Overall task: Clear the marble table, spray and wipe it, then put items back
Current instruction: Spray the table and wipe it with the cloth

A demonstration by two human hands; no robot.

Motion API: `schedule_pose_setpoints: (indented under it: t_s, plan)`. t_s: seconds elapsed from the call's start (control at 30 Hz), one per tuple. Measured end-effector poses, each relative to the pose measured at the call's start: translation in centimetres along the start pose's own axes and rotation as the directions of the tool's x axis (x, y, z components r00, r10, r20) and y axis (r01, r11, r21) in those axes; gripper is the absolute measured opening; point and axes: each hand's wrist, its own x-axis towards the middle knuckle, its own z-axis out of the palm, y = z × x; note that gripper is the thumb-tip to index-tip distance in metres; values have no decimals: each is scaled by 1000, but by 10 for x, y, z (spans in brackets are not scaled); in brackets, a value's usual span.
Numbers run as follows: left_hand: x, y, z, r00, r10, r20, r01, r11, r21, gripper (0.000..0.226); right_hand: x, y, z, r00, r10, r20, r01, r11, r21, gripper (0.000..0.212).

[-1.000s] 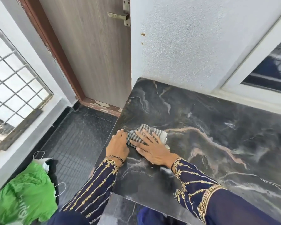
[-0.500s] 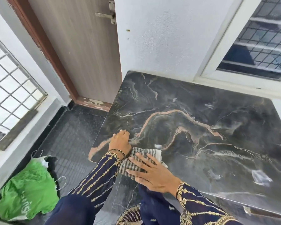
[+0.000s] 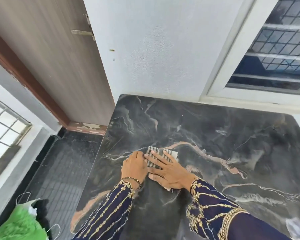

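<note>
The black marble table (image 3: 215,135) with pink and white veins fills the right of the view. A folded grey-and-white striped cloth (image 3: 156,152) lies on its left part, a little in from the left edge. My right hand (image 3: 168,170) presses flat on the cloth with fingers spread. My left hand (image 3: 134,166) sits beside it, fingers curled against the cloth's left edge. Most of the cloth is hidden under my hands; a white corner (image 3: 168,188) pokes out below my right palm.
A green bag (image 3: 19,224) lies on the dark floor (image 3: 59,161) at the lower left. The table's far edge meets a white wall (image 3: 154,49), with a wooden door (image 3: 59,58) to the left and a barred window (image 3: 275,49) at the upper right. A clear scrap (image 3: 296,226) lies near the table's front right.
Both hands have pushed the cloth from the table's near edge away from me toward its middle. The view has tilted up toward the wall.
</note>
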Motion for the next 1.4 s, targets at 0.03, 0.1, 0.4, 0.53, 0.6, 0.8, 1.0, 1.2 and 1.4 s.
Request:
schedule_pose_setpoints:
  t_s: [0.03, 0.1, 0.4, 0.53, 0.6, 0.8, 1.0, 1.2, 1.4]
  plan:
    - [11, 3, -1, 1000, 3, -12, -3, 1000, -12, 38, 11, 13, -5, 1000, 12, 9, -12, 1000, 11, 49]
    - [38, 9, -2, 999, 16, -41, -19, 998, -59, 44, 37, 44, -15, 999, 49, 20, -50, 998, 49, 50]
    - [142, 50, -18, 928, -182, 325, 158, 982, 99, 148, 154, 161, -60, 990, 137, 43, -140, 988, 72, 47]
    - [151, 62, -16, 891, -277, 358, 228, 958, 175, 142, 187, 187, -71, 977, 207, 44, -210, 972, 105, 50]
    - [150, 64, -18, 897, -285, 338, 245, 957, 157, 128, 196, 191, -74, 970, 240, 27, -241, 965, 102, 50]
    - [144, 72, -35, 879, -282, 385, 245, 959, 142, 115, 175, 205, -68, 961, 276, -35, -272, 959, 84, 51]
    - [143, 76, -37, 875, -274, 399, 218, 959, 181, 137, 105, 252, -59, 927, 374, -32, -368, 922, 118, 45]
    - [152, 69, -26, 868, -294, 401, 246, 955, 167, 148, 95, 218, -52, 923, 381, -46, -376, 922, 96, 52]
    - [138, 58, -15, 944, -194, 266, 186, 981, 57, 134, 48, 156, -34, 949, 308, -74, -306, 951, 30, 51]
